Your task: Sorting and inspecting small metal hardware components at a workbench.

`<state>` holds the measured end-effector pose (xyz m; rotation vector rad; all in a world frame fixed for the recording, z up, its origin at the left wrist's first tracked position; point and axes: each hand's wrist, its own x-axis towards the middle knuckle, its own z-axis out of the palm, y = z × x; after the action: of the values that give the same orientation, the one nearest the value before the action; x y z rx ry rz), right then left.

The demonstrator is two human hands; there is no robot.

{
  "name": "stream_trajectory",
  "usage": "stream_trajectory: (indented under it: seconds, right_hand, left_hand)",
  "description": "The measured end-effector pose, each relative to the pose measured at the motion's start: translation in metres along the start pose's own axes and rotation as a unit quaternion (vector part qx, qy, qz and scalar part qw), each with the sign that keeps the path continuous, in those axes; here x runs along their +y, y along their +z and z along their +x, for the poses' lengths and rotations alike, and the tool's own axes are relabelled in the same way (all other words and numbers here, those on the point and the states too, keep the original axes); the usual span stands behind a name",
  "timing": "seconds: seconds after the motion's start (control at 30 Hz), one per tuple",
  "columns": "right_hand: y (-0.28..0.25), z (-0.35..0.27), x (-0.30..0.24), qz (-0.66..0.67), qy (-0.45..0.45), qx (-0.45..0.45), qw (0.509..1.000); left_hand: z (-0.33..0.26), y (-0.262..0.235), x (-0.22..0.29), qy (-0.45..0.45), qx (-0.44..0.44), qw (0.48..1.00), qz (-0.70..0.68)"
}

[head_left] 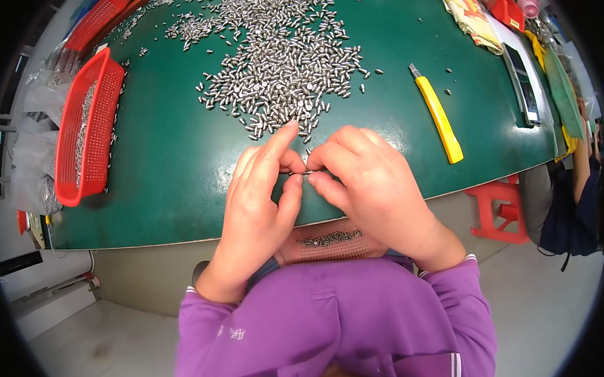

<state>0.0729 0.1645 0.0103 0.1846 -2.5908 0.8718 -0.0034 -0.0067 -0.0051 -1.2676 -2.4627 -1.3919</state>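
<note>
My left hand [266, 177] and my right hand [359, 167] meet over the near part of the green table, thumbs and forefingers pinched. Between the fingertips sits a small metal piece [305, 172], mostly covered by them. Just beyond my hands spreads a large heap of small silvery metal pieces [279, 75], short and bullet-shaped. Below the table edge, on my lap, a pinkish perforated basket [353, 249] holds more such pieces [330, 240].
A red perforated basket [68, 174] with metal pieces stands at the left. A yellow utility knife [439, 119] lies right of the heap, blade out. Farther right are a phone [522, 86] and a patterned cloth [473, 21]. A red stool [497, 212] and another person [574, 204] are beyond the table's right edge.
</note>
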Motion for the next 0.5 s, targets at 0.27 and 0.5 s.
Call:
stream_trajectory:
  seconds: [0.27,0.5]
  right_hand:
    - [0.0005,-0.0014,0.0059,0.041,-0.016,0.007,0.999]
    - [-0.0022,-0.0040,0.0046,0.046,-0.003,0.019,0.999]
  left_hand:
    - [-0.0012,-0.0012,0.0019,-0.012,0.001,1.000,-0.005]
    - [-0.0037,-0.0061,-0.0002,-0.012,-0.017,1.000,-0.007]
